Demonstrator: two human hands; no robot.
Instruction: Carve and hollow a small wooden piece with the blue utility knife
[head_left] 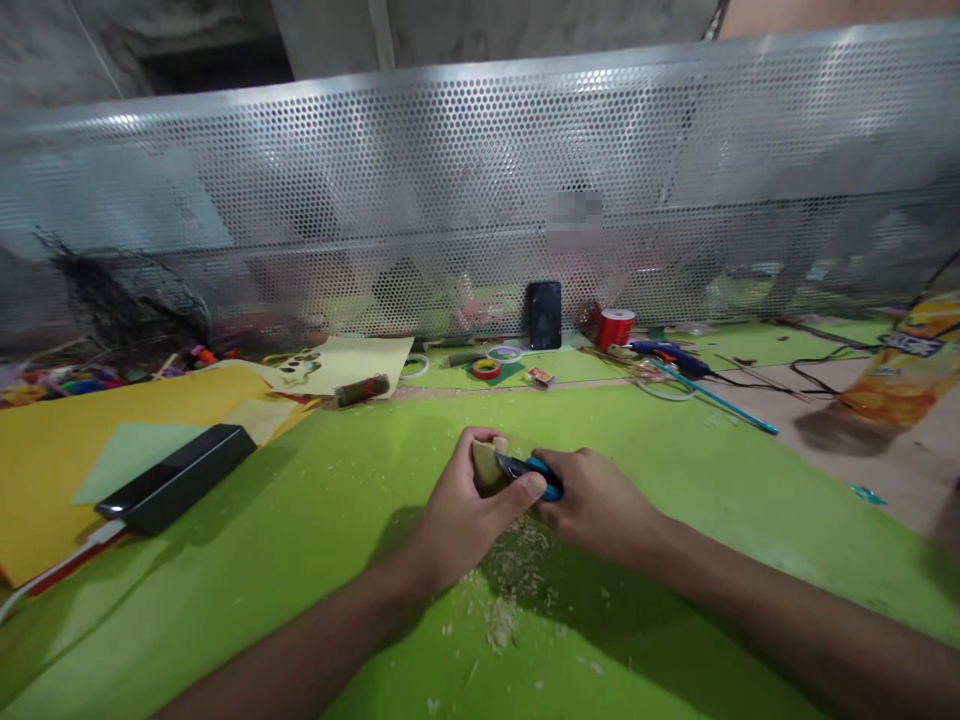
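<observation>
My left hand (465,510) is closed around a small pale wooden piece (487,462), held just above the green sheet (300,540). My right hand (592,500) grips a blue-handled knife (536,470) whose blade rests against the piece. My left thumb presses on the knife near the blade. A heap of pale shavings (510,585) lies on the green sheet under both hands.
A black flat device (176,478) lies on yellow paper (52,450) at the left. At the back stand a phone (543,314), a red spool (615,327), tape rings (487,367) and a blue glue gun (667,354) against a perforated metal screen (480,190). An orange bag (900,370) sits at the right.
</observation>
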